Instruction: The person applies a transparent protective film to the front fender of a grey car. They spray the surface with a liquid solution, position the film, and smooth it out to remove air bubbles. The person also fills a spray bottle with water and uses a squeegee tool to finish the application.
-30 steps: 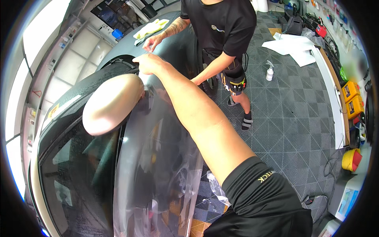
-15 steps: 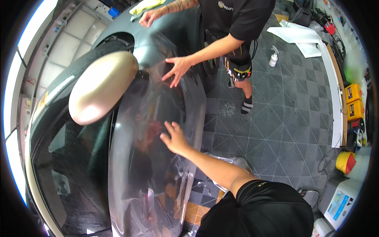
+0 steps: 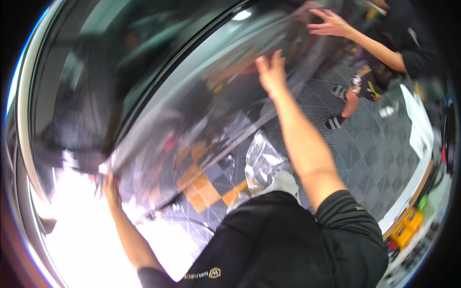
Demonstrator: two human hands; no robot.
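Note:
A large clear film (image 3: 192,125) hangs along the side of a dark car (image 3: 110,62), partly see-through to the floor. My left hand (image 3: 111,189) is closed at the film's lower-left corner, next to the window's edge; its fingertips are partly lost in glare. Against the film's middle, my right hand (image 3: 272,77) lies open with fingers apart. A co-worker's hand (image 3: 331,24) is spread at the film's far end.
The co-worker stands at the far right on dark tiled floor (image 3: 355,149). A crumpled clear plastic sheet (image 3: 264,161) lies by my feet. Farther right are a blurred bottle (image 3: 389,110), a long white panel (image 3: 406,192) and yellow cases (image 3: 407,226). Strong glare fills the lower left.
My view has swung left and toward the car's rear. My left hand has come into view at the film's corner. The wing mirror has gone out of sight.

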